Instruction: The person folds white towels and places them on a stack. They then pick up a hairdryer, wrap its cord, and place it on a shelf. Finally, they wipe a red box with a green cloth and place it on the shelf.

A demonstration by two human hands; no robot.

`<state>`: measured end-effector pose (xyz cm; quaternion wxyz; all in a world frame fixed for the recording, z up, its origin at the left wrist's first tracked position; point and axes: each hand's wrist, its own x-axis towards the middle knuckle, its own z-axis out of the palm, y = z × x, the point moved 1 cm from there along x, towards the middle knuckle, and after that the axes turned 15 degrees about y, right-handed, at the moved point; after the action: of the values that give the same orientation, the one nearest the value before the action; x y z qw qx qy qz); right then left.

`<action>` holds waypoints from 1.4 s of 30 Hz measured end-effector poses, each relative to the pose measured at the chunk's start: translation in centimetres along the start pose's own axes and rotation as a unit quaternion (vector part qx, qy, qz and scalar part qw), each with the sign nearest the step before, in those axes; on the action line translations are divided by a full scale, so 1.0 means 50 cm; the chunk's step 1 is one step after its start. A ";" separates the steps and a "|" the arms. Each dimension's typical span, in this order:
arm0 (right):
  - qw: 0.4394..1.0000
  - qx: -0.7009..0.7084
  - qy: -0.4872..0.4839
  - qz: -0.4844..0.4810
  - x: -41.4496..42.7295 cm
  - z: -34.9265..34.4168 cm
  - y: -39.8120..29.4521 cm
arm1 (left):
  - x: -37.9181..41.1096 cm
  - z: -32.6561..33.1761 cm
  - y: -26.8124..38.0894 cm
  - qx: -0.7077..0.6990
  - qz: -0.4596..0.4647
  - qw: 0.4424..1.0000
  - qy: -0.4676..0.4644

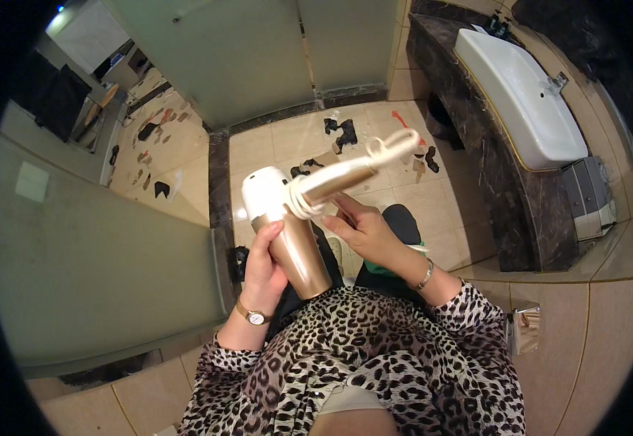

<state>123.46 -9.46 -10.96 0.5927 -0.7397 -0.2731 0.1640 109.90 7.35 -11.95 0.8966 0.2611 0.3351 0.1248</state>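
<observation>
A gold and white hair dryer is held in front of my body, its barrel slanting down towards my lap. My left hand grips the barrel from the left, thumb on top. The handle points up and to the right, with a pale power cord wound around its base and more loops of cord, blurred, at its far end. Just below the handle is my right hand, thumb and fingers close together near the cord; whether it pinches the cord cannot be told.
Black scraps and a red strip lie on the tiled floor ahead. A white washbasin sits on a dark marble counter at the right, beside a grey box. Frosted glass panels stand ahead and at the left.
</observation>
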 end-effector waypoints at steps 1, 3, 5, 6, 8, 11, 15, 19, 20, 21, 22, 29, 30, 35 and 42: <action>1.000 -0.007 0.004 -0.018 -0.004 -0.001 0.014 | 0.005 -0.002 0.005 -0.004 0.016 1.000 0.025; 0.998 -0.019 0.010 -0.055 -0.023 0.008 0.050 | 0.018 -0.010 0.016 -0.015 0.050 0.996 0.075; 0.992 -0.103 -0.030 -0.067 -0.045 0.010 0.061 | 0.046 -0.030 0.029 -0.022 0.107 0.986 0.127; 0.987 -0.125 -0.047 -0.095 -0.054 0.013 0.066 | 0.063 -0.040 0.035 -0.020 0.138 0.979 0.149; 0.975 -0.159 -0.052 -0.147 -0.067 0.017 0.063 | 0.082 -0.052 0.046 0.011 0.218 0.957 0.192; 0.958 -0.188 -0.057 -0.209 -0.068 0.006 0.018 | 0.093 -0.087 0.051 0.117 0.330 0.917 0.191; 0.927 -0.215 -0.061 -0.301 -0.054 -0.026 -0.057 | 0.075 -0.111 0.044 0.297 0.431 0.837 0.159; 0.906 -0.225 -0.033 -0.357 -0.016 -0.062 -0.092 | 0.058 -0.128 0.037 0.365 0.394 0.840 0.076; 0.902 -0.238 -0.025 -0.360 -0.006 -0.071 -0.102 | 0.051 -0.131 0.032 0.344 0.371 0.861 0.056; 0.908 -0.227 -0.007 -0.352 0.002 -0.078 -0.092 | 0.044 -0.128 0.027 0.341 0.352 0.871 0.036; 0.918 -0.209 -0.018 -0.338 0.015 -0.096 -0.087 | 0.034 -0.121 0.026 0.339 0.332 0.880 0.016; 0.975 -0.101 -0.042 -0.196 0.051 -0.129 -0.047 | 0.000 -0.086 0.009 0.326 0.232 0.911 -0.098; 0.982 -0.089 -0.047 -0.159 0.054 -0.137 -0.040 | 0.000 -0.088 0.006 0.303 0.212 0.923 -0.105; 0.998 0.003 -0.019 -0.061 0.055 -0.151 0.015 | 0.008 -0.107 0.013 0.215 0.099 0.967 -0.091; 0.995 0.093 -0.031 -0.001 0.050 -0.082 0.070 | 0.007 -0.080 -0.016 0.120 0.039 0.987 -0.099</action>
<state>128.52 -11.71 -13.15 0.6503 -0.6757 -0.2761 0.2107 107.54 8.38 -15.13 0.8822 0.3906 0.2463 0.0924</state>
